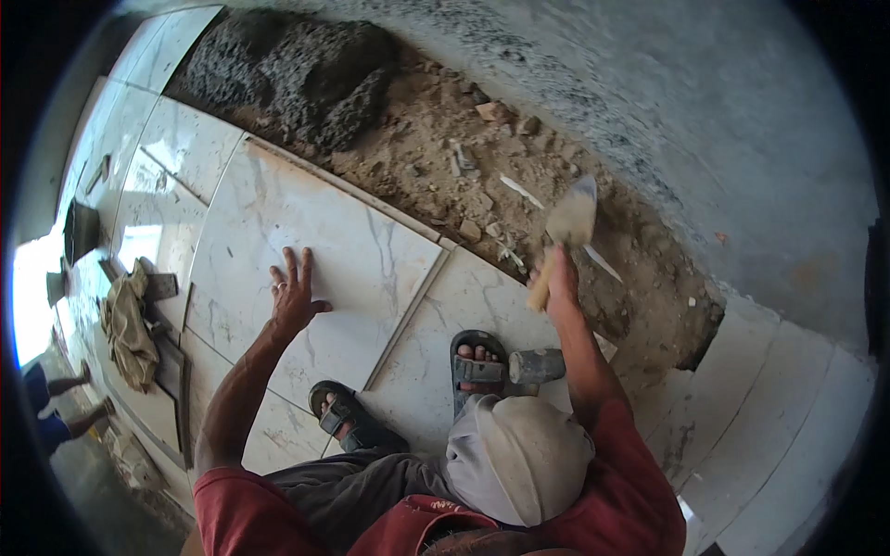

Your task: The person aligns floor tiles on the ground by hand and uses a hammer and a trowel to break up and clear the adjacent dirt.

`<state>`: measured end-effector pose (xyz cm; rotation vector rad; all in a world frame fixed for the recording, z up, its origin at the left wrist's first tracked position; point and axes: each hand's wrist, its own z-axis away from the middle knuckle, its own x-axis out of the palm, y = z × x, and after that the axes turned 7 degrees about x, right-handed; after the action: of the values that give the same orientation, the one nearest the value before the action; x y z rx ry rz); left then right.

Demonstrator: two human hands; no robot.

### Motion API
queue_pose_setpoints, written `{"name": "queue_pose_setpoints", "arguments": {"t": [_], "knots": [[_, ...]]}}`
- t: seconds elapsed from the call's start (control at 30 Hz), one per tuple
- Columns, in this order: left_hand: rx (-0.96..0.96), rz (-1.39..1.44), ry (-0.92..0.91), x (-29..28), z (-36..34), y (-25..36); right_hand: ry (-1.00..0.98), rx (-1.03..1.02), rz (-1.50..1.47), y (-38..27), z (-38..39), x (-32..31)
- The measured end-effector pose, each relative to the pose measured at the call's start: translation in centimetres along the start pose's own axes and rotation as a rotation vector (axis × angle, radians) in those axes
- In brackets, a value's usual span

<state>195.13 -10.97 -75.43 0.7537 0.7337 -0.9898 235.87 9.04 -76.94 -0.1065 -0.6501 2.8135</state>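
My left hand [295,295] lies flat with fingers spread on a large white marbled tile [306,222], which sits slightly raised over the tiles around it. In my right hand [562,278] is a trowel [572,215], gripped by its pale wooden handle, its blade pointing away over the strip of bare soil [482,176]. A mound of wet grey mortar [297,79] rests on that strip at the far left. Near my right foot a dark-headed mallet [536,366] lies on the tiles.
A rough plastered wall [667,102] runs along the soil strip at the right. Stone chips and tile scraps litter the soil. To the left are a crumpled cloth [132,329], a dark bucket [82,230] and another person's legs [69,408]. Pale steps or planks [769,408] lie at lower right.
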Motion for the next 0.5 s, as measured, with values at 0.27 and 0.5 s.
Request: {"name": "queue_pose_setpoints", "arguments": {"t": [0.27,0.5], "knots": [[-0.006,0.046,0.006,-0.4,-0.1,0.5,-0.299,-0.077,0.515,0.7,-2.7,9.1],[-0.033,0.063,-0.01,-1.1,0.2,0.9,-0.089,-1.213,1.315,-4.9,-1.7,5.9]]}}
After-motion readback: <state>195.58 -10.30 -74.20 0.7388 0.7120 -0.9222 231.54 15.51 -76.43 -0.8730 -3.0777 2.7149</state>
